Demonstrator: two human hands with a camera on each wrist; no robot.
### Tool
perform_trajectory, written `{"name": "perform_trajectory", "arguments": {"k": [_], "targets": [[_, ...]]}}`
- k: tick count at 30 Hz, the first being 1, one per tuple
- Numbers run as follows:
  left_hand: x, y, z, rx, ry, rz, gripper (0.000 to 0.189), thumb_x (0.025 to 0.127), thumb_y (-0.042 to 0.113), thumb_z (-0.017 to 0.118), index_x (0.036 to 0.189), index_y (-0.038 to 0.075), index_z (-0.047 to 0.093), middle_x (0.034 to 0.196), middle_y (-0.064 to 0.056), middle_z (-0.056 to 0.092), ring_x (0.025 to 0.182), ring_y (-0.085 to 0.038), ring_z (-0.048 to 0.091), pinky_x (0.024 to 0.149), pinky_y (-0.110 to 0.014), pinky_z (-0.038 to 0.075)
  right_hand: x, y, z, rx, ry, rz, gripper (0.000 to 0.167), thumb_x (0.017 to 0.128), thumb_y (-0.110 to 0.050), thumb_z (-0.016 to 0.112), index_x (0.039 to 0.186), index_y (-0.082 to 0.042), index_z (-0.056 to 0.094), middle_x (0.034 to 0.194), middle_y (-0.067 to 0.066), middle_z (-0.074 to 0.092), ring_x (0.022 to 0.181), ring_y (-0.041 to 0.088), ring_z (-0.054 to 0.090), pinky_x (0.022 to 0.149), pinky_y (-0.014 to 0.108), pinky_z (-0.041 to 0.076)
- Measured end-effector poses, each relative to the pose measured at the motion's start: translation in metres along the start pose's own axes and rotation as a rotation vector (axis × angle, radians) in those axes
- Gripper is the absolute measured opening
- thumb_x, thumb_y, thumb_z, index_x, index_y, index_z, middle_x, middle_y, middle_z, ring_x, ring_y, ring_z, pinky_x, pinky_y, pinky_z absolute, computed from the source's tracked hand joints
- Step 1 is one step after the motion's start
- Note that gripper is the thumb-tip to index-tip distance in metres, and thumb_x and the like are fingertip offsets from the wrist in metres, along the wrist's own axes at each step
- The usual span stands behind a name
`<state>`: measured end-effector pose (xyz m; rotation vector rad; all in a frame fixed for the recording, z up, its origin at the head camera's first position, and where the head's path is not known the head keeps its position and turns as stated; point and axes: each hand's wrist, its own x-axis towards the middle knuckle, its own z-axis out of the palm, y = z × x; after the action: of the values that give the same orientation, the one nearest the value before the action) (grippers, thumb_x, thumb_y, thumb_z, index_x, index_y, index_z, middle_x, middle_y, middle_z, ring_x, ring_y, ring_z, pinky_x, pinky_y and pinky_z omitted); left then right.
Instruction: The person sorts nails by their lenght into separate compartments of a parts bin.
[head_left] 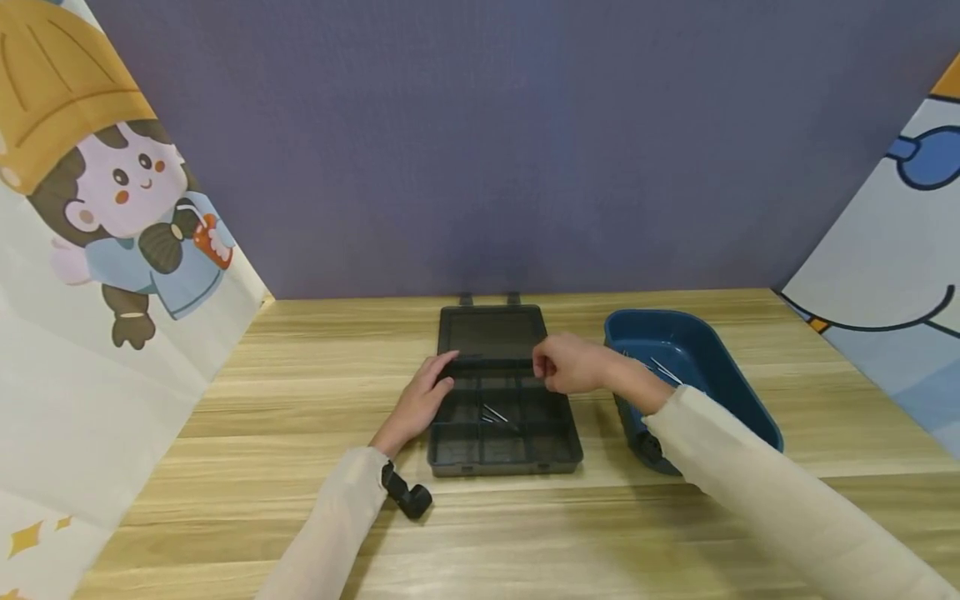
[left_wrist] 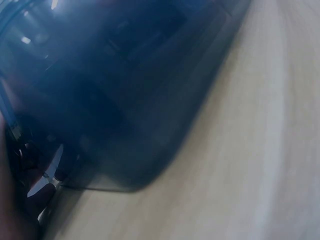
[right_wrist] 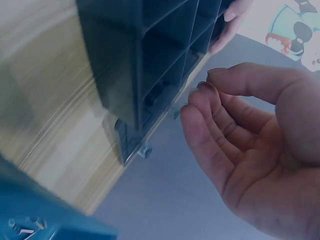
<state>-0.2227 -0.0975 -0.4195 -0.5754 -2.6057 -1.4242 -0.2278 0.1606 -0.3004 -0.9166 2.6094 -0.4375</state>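
A dark see-through compartment box (head_left: 504, 468) lies on the table, its lid (head_left: 491, 329) folded back toward the wall. Several thin metal pieces (head_left: 495, 414) rest in a middle compartment. My left hand (head_left: 420, 398) rests along the box's left edge, fingers extended toward the hinge side. Above the right side of the box is my right hand (head_left: 572, 363), fingers curled. In the right wrist view, its thumb and fingertips (right_wrist: 200, 102) come together around a small dark bit (right_wrist: 202, 84); I cannot tell what that is. The left wrist view mostly shows the blurred dark box (left_wrist: 125, 100).
A blue bin (head_left: 738, 392) stands to the right, under my right forearm, with long metal pieces (head_left: 665, 372) inside. Small screws (right_wrist: 27, 227) show in it from the right wrist. A dark wall (head_left: 480, 167) rises behind the table (head_left: 322, 350); printed panels flank both sides.
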Motion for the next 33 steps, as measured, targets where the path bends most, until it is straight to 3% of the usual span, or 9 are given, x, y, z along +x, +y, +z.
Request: {"name": "perform_trajectory", "arguments": {"k": [8, 18, 33], "targets": [[-0.002, 0.0, -0.001, 0.003, -0.009, -0.026, 0.046, 0.096, 0.009, 0.045, 0.142, 0.006, 0.043, 0.138, -0.015, 0.046, 0.132, -0.033, 0.041, 0.108, -0.052, 0.031, -0.016, 0.014, -0.001, -0.009, 0.043, -0.029, 0.012, 0.083, 0.004, 0.053, 0.086, -0.005, 0.061, 0.07, 0.001, 0.053, 0.059, 0.01, 0.041, 0.058, 0.026, 0.035], [-0.002, 0.001, -0.001, 0.002, -0.01, -0.028, 0.046, 0.097, 0.01, 0.045, 0.143, 0.007, 0.042, 0.139, -0.015, 0.046, 0.133, -0.034, 0.04, 0.108, -0.054, 0.031, -0.042, 0.024, -0.012, -0.013, 0.11, 0.012, 0.011, 0.083, 0.003, 0.054, 0.084, -0.007, 0.06, 0.069, 0.001, 0.052, 0.058, 0.01, 0.042, 0.057, 0.026, 0.038], [-0.002, 0.0, -0.002, -0.003, -0.034, -0.061, 0.045, 0.099, 0.013, 0.043, 0.144, 0.01, 0.041, 0.141, -0.013, 0.044, 0.135, -0.031, 0.038, 0.109, -0.053, 0.03, -0.068, 0.046, -0.017, -0.012, 0.114, 0.056, 0.007, 0.085, 0.001, 0.057, 0.089, -0.004, 0.061, 0.073, 0.0, 0.056, 0.06, 0.011, 0.045, 0.058, 0.027, 0.04]]}}
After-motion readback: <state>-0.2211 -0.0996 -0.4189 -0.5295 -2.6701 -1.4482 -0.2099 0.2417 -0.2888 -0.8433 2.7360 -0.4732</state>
